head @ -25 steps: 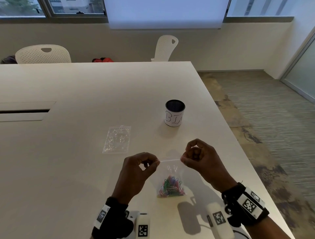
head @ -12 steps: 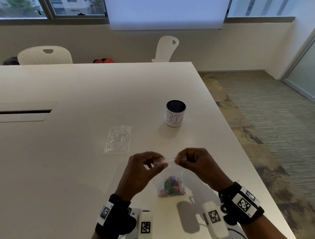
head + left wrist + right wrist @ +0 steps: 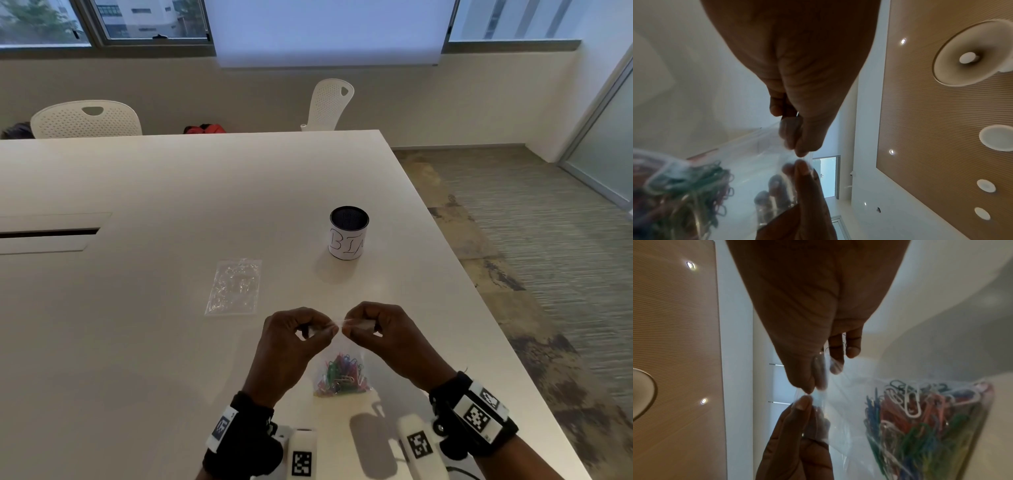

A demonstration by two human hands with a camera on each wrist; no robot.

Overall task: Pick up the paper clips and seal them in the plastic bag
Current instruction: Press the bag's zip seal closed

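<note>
A small clear plastic bag (image 3: pixel 337 346) hangs just above the white table (image 3: pixel 137 342), with a bunch of coloured paper clips (image 3: pixel 342 377) in its bottom. My left hand (image 3: pixel 327 331) and right hand (image 3: pixel 348 327) both pinch the bag's top strip, thumb against forefinger, their fingertips nearly touching at the middle. In the left wrist view, my left hand (image 3: pixel 797 146) pinches the film above the clips (image 3: pixel 684 186). The right wrist view has my right hand (image 3: pixel 812 388) pinching the bag (image 3: pixel 849 402) beside the clips (image 3: pixel 920 418).
A black cup (image 3: pixel 348 233) with a white hand-lettered label stands beyond the hands. An empty clear bag (image 3: pixel 234 287) lies flat to the left. The table's right edge (image 3: pixel 496 325) runs close to my right wrist. A cable slot (image 3: pixel 48 233) sits far left.
My hands were spread to the two ends of the bag's top strip. They have slid inward along it and now meet at the middle.
</note>
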